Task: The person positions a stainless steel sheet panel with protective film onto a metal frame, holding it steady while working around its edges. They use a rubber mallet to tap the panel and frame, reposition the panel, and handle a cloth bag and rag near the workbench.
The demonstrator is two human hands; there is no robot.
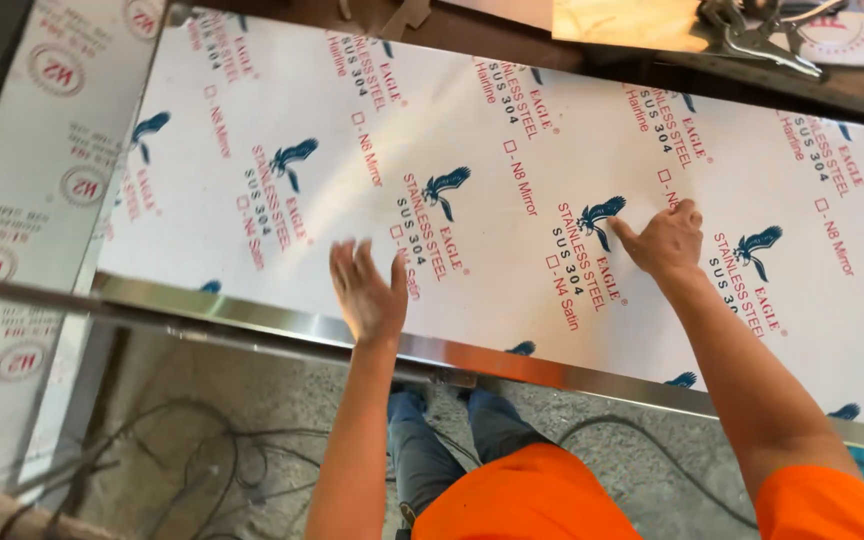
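A large steel sheet (512, 120) covered in white protective film with red lettering and blue bird marks lies across the view. My left hand (367, 292) rests flat on it near the shiny folded front edge (282, 325), fingers spread. Further right, my right hand (664, 240) presses on the film with fingers partly curled and the thumb out. Neither hand holds anything.
A second film-covered sheet (22, 200) lies at the left. Locking pliers (757, 35) and a wooden board (622, 22) sit beyond the sheet's far edge. Black cables (182, 450) trail over the concrete floor below, beside my legs.
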